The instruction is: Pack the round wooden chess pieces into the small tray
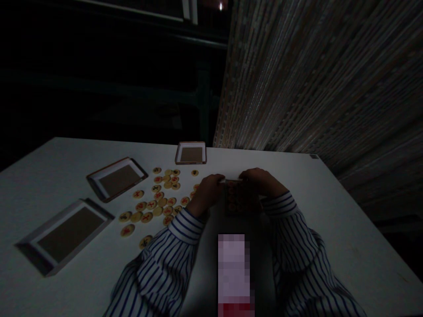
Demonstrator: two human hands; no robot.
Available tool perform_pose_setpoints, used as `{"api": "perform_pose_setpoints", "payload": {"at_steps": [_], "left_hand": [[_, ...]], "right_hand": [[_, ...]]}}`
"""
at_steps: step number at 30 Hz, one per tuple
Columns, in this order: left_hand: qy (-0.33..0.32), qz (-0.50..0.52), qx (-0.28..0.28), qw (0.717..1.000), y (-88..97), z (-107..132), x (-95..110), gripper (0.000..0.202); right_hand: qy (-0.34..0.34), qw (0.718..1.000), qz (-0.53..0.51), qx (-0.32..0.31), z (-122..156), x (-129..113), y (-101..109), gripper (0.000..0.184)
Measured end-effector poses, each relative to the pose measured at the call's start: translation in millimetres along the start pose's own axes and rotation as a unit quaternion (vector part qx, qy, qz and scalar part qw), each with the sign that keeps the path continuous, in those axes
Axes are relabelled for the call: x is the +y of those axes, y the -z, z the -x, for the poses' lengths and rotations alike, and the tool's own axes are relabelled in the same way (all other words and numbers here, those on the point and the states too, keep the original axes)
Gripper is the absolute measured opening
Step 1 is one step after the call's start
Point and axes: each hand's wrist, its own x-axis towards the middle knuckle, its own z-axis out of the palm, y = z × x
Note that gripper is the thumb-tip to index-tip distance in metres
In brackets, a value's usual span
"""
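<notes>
My left hand (209,191) and my right hand (264,181) pinch the far edge of a small dark box (235,198) that has reddish round shapes on its face. A pale strip shows along that edge between my fingertips. Whether the round shapes are printed or real pieces is too dark to tell. Left of my left hand, several round wooden Chinese chess pieces (158,196) lie scattered, some with red or black characters, some plain side up. My left sleeve hides part of the group.
Three shallow open box halves rest on the white table (330,246): one at the back (191,163), one at the left (115,198), and a larger one at the near left (64,257). A bead-string curtain (284,79) hangs beyond the far right edge. Lighting is dim.
</notes>
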Motion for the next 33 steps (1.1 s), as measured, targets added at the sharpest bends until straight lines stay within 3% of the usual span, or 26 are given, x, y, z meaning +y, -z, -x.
{"api": "perform_pose_setpoints", "payload": {"at_steps": [5,12,19,27,33], "left_hand": [[0.013,0.015,0.024,1.0,6.9,0,1,0.032],[0.017,0.043,0.078,0.996,34.7,4,8,0.031],[0.034,0.074,0.128,0.988,63.3,17,7,0.032],[0.049,0.129,0.188,0.973,89.1,31,8,0.031],[0.034,0.126,0.174,0.976,83.4,31,0,0.032]], "right_hand": [[-0.023,0.996,0.001,0.089,2,-3,9,0.029],[-0.028,0.969,-0.022,0.244,9,-8,18,0.03],[-0.008,0.95,-0.047,0.308,15,-13,22,0.03],[-0.002,0.941,-0.065,0.333,22,-17,29,0.03],[-0.014,0.971,-0.042,0.233,22,-13,28,0.029]]}}
